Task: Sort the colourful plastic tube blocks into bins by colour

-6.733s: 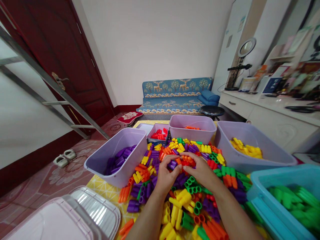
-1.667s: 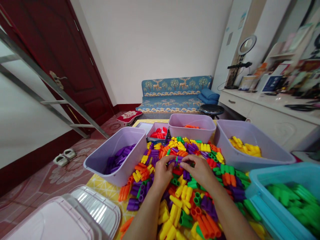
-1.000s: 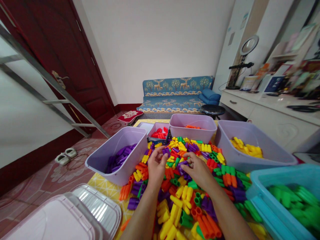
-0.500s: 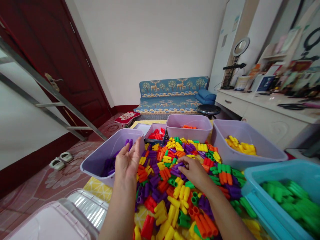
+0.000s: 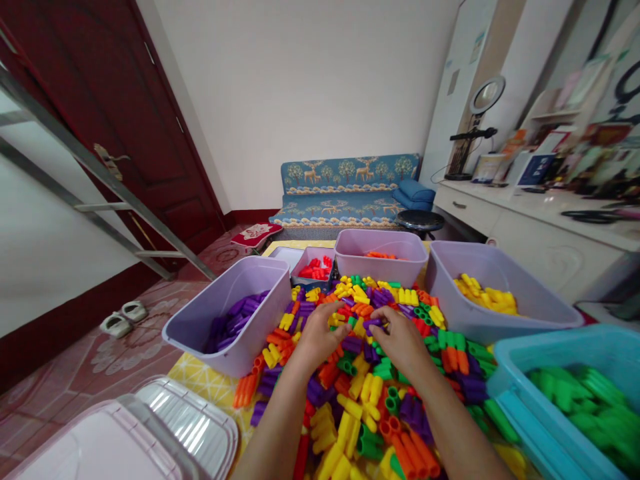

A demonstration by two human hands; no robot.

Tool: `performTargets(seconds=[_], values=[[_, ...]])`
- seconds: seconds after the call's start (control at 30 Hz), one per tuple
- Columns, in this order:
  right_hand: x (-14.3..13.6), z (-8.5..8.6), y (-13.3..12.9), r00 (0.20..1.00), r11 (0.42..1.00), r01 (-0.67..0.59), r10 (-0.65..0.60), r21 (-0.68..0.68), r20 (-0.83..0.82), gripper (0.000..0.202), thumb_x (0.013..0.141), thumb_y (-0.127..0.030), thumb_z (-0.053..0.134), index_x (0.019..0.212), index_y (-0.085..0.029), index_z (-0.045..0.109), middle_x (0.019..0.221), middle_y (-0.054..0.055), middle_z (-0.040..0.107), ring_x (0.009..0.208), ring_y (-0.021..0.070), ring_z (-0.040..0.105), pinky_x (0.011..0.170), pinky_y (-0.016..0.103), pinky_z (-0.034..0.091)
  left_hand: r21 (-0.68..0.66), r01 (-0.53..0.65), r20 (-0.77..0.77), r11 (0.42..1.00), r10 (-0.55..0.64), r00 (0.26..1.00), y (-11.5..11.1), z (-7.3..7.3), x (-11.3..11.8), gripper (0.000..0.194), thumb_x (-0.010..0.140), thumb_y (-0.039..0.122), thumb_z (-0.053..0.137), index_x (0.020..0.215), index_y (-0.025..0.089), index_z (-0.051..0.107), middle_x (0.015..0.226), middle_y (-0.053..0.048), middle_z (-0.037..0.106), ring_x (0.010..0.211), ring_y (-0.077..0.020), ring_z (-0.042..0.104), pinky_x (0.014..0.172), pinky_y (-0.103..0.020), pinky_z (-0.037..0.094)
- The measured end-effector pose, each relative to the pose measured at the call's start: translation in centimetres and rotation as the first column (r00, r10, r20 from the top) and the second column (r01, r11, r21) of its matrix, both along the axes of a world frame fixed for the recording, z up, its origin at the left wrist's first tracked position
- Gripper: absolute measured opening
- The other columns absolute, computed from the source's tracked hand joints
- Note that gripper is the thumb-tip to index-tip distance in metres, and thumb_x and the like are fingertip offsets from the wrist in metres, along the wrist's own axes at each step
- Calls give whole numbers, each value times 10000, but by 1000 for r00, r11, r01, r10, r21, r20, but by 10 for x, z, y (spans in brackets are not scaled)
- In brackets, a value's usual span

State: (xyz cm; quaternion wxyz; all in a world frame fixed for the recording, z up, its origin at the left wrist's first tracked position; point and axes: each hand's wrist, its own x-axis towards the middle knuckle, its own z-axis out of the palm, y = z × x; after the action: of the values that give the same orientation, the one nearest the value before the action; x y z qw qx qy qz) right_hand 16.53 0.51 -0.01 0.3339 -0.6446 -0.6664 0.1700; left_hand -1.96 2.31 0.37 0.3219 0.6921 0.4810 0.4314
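Note:
A pile of plastic tube-shaped building blocks (image 5: 367,387) in purple, yellow, orange, green and red covers the middle of the table. My left hand (image 5: 320,333) hovers over the pile, its thumb apart from the fingers and nothing seen in it. Just to the right, my right hand (image 5: 400,337) pinches a purple block (image 5: 373,325) between thumb and fingers. Purple blocks (image 5: 237,320) lie in the lilac bin (image 5: 250,357) at the left.
Another lilac bin (image 5: 380,267) holds orange blocks, beside a small box (image 5: 309,283) of red ones. At the right, a lilac bin (image 5: 505,323) contains yellow blocks and a turquoise bin (image 5: 515,393) green ones. Clear lids (image 5: 200,420) lie front left.
My left hand has moved right from the left lilac bin to over the pile; purple blocks beside its fingers now lie in that bin. My right hand has raised a purple block slightly.

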Motion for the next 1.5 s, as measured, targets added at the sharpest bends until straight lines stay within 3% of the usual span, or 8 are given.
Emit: performTargets(seconds=[0.13,0.4,0.63,0.83,0.93,1.03,1.17,1.5], values=[[11,2,1,992,996,85,-83,-16,92,195,782,-309,550,922,-204,635,806,58,695,774,215,636,650,285,420,53,107,-231,993,-92,969,-5,-14,10,471,662,251,728,1124,202,653,1148,-104,635,1082,-266,570,956,-404,426],[33,5,1,992,999,-31,36,-42,124,224,778,-353,555,629,-212,645,652,30,672,624,176,599,571,268,370,7,138,-287,990,-130,949,-5,-15,4,552,591,442,774,1085,216,677,986,-73,640,878,-242,618,798,-347,490],[22,2,-7,983,983,-158,166,-95,79,289,640,-395,718,878,-231,718,905,59,701,879,249,624,742,324,441,5,280,-314,960,-264,912,-7,-17,-3,799,487,397,830,1231,243,585,1105,-77,609,994,-264,592,883,-365,476],[3,6,-8,964,956,-264,265,-129,-5,212,727,-380,650,871,-239,715,866,34,713,813,218,642,732,318,458,36,127,-261,991,-114,959,-3,-28,5,471,647,143,632,1110,224,664,1007,-49,691,913,-210,641,832,-315,502],[-1,6,-5,985,989,-149,148,0,85,223,802,-388,569,813,-211,705,870,61,698,865,229,628,804,354,456,11,35,-123,999,-33,992,-2,-32,10,336,724,161,570,1037,177,688,960,-65,710,861,-193,660,783,-297,521],[-3,-2,-1,974,983,-118,88,139,209,342,772,-288,603,1103,-212,643,1187,94,616,1118,263,533,967,412,390,59,-26,-35,998,29,999,-2,-31,12,287,757,196,576,1022,172,684,953,-65,706,870,-187,656,796,-302,520],[-4,-20,1,944,971,-221,190,89,271,552,782,-198,547,1326,-266,477,1423,62,435,1310,262,364,1074,473,275,136,-5,-64,991,14,998,-5,-27,13,396,709,172,634,1103,202,654,1112,-69,670,1043,-219,607,932,-352,469],[-2,-10,4,958,953,-286,283,98,42,213,742,-145,543,906,-202,666,1043,65,622,1003,205,573,930,362,419,141,69,-99,988,-56,994,-4,-35,13,555,710,121,618,1251,228,558,1239,-55,614,1165,-228,542,1026,-393,403]])
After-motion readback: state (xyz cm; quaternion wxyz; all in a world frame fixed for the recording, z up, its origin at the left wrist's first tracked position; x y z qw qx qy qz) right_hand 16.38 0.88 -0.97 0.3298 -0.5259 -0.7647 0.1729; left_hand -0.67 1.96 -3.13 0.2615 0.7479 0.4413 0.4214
